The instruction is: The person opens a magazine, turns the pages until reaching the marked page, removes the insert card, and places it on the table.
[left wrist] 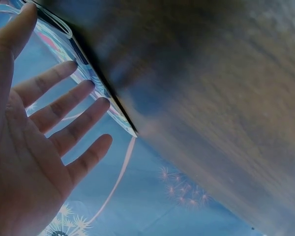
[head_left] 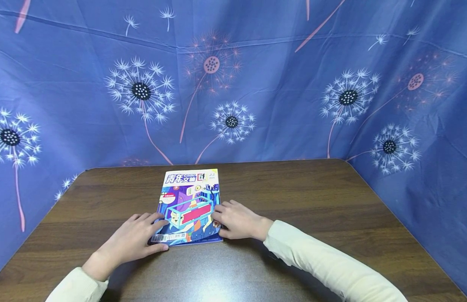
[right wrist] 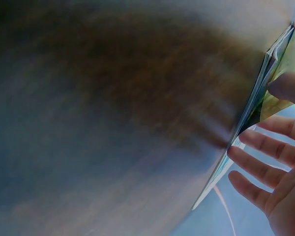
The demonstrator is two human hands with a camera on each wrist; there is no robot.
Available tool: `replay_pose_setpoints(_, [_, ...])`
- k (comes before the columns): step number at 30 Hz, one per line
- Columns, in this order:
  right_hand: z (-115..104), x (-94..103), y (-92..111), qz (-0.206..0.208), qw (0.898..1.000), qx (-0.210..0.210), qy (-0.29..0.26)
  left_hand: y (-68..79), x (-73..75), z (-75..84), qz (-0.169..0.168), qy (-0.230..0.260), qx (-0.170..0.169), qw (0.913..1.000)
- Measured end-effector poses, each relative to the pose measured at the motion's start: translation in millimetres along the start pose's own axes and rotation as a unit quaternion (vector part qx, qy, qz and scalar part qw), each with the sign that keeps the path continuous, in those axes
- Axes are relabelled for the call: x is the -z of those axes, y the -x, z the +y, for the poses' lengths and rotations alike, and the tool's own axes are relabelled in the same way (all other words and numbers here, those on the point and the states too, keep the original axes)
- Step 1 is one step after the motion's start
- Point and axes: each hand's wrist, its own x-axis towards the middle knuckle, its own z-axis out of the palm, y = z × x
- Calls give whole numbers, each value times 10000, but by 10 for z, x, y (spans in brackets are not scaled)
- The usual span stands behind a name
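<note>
A magazine [head_left: 192,209] with a colourful blue and purple cover lies face up, its title at the far end. My left hand [head_left: 135,237] rests at its lower left, fingers spread onto the left edge and thumb by the bottom corner. In the left wrist view those fingers [left wrist: 83,115] look nearly straight along the magazine's edge. My right hand [head_left: 239,220] is at the right edge. As the right wrist view shows, a leaf [right wrist: 281,101] at that edge is lifted, pinched between thumb and fingers.
The magazine lies on a dark wood-grain table [head_left: 294,197]. A blue cloth [head_left: 275,84] printed with dandelions hangs behind the table and along its sides. Light glares off the table near its front.
</note>
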Motion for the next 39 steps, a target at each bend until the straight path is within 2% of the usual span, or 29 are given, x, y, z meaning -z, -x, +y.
replay_pose_setpoints(9, [4,4,-45,59,9989,-308,-361,-33,-41,27,248,-180,-75,9995])
replay_pose_setpoints(21, [9,-4,-79,205,9951,-651,-717,-54,-58,62,284,-353,28,9990])
replay_pose_setpoints(32, [14,55,-41,169,9934,-827,-783,-44,-38,37,378,-151,-27,9992])
replay_pose_setpoints(35, [22,74,-26,269,9926,-894,-771,-39,-31,34,364,-119,-41,9993])
replay_pose_setpoints(39, [43,95,-5,608,9916,-917,-686,-38,-10,33,327,-115,-13,9994])
